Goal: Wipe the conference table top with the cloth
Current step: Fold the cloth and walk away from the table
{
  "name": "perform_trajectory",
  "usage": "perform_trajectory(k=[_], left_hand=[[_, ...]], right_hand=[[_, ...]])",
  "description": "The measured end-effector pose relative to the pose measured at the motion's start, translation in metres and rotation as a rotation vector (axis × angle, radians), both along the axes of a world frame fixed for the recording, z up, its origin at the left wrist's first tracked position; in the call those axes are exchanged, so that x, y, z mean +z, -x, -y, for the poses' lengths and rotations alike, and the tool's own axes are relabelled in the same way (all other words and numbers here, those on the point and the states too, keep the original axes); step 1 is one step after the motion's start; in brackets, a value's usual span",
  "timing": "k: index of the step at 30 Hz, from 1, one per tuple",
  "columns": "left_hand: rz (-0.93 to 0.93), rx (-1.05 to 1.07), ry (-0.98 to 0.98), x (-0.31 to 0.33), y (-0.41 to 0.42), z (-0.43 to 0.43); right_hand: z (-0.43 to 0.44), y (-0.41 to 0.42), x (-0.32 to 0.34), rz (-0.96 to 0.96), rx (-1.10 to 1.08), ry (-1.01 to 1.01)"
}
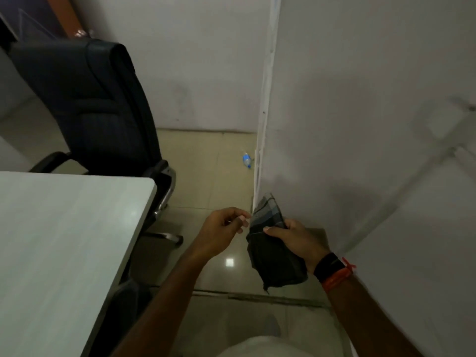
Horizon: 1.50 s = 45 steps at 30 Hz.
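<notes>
A folded dark checked cloth is held over the floor, well to the right of the table. My right hand grips it, thumb across its middle. My left hand hovers just left of the cloth's edge, fingers loosely curled and holding nothing; I cannot tell whether the fingertips touch the cloth. The pale grey conference table top fills the lower left, with its rounded corner near the centre of the head view.
A black office chair stands at the table's far end, another dark chair seat tucked under the near edge. A white wall runs close on the right. A small plastic bottle lies on the beige tiled floor by the wall.
</notes>
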<state>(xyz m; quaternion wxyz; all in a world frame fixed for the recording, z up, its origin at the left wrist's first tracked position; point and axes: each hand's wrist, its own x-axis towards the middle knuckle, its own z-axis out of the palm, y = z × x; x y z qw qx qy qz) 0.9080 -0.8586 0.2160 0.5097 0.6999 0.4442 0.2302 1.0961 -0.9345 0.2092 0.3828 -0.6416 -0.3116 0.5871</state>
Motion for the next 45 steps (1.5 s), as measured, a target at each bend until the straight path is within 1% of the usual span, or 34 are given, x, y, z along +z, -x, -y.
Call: perform_trajectory(k=[5,10,14,18,21,25,29,34,36,40,45], left_hand=[[-0.025,0.171,0.010,-0.003,-0.010,-0.100],[0.003,0.275,0.042,-0.016,-0.007,-0.205],[0.008,0.271,0.027,-0.021,0.003,-0.309],[0.011,0.247,0.014,-0.008,0.015,-0.420],[0.021,0.235,-0.008,0.003,0.025,-0.500],[0.036,0.252,-0.018,0.011,0.030,-0.584],[0.040,0.234,0.006,0.006,0.022,-0.659],[0.044,0.255,0.029,-0.005,0.001,-0.764],[0.051,0.291,0.020,-0.008,-0.007,-0.814],[0.099,0.445,0.053,-0.008,-0.019,-0.913],[0.119,0.585,0.094,-0.009,-0.033,-1.033]], right_hand=[[-0.134,-0.016,0.017,0.036,0.197,0.012],[-0.259,-0.012,0.013,0.037,0.255,0.020],[-0.354,-0.002,0.004,0.057,0.300,0.029],[-0.451,0.009,0.016,0.050,0.265,0.044],[-0.526,0.014,0.026,0.048,0.231,0.016],[-0.608,0.017,0.036,0.064,0.195,-0.010],[-0.686,0.012,0.030,0.038,0.167,-0.005],[-0.807,-0.008,0.011,0.074,0.199,-0.010],[-0.868,-0.017,0.007,0.092,0.229,-0.025],[-0.988,-0.032,0.011,0.120,0.290,-0.044],[-1.118,-0.039,0.018,0.196,0.464,-0.048]])
